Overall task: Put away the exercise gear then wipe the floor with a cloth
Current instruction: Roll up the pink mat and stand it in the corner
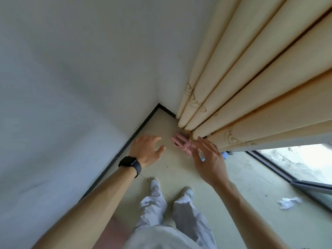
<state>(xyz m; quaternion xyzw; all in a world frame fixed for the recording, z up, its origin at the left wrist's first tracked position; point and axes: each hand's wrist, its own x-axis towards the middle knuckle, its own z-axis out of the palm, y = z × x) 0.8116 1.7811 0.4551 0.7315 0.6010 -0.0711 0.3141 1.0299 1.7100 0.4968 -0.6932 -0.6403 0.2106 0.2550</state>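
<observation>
While neither holds anything, both grips hover over the corner, so putting the gear away looks to be the step in hand. The left grip (pixel 147 150) is spread wide with relaxed fingers; the right grip (pixel 208 159) is flat, fingers straight. The pink exercise gear (pixel 180 142) lies on the floor (pixel 179 169) between them, at the right grip's fingertips, against the curtain (pixel 251 87) hem; whether they touch I cannot tell. Wiping likely comes next, which calls for fetching the crumpled cloth (pixel 289 203), well off beyond the right grip's outer side.
</observation>
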